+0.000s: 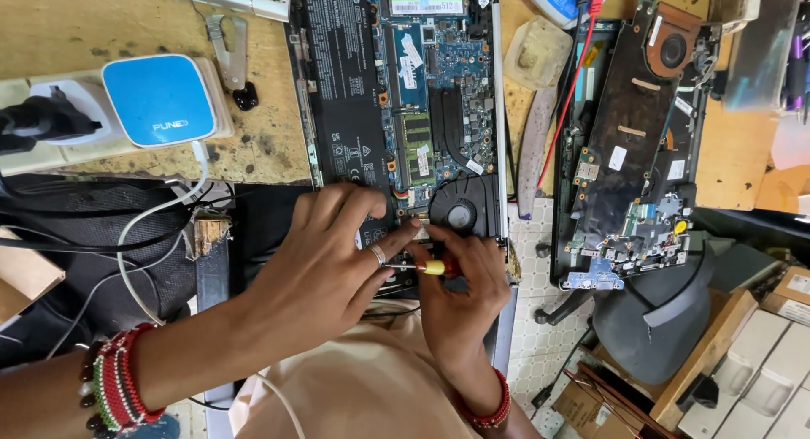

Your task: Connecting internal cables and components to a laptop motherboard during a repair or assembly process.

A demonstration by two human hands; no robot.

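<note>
An opened laptop (396, 93) lies bottom-up on the wooden bench, showing its black battery (342, 76), green memory module (416, 139) and round black fan (460, 213). My left hand (325, 266), with a ring, rests spread on the laptop's near edge, fingertips by the fan. My right hand (460, 291) grips a small screwdriver (426, 268) with a red and yellow handle, its shaft pointing left under my left fingers. Beaded bracelets circle both wrists.
A second stripped laptop base with a black circuit board (629, 143) and copper fan lies to the right. A blue-and-white plug adapter (160, 97) sits on a power strip at left with cables trailing. Cardboard boxes (759, 363) and a black chair seat (650, 321) are below right.
</note>
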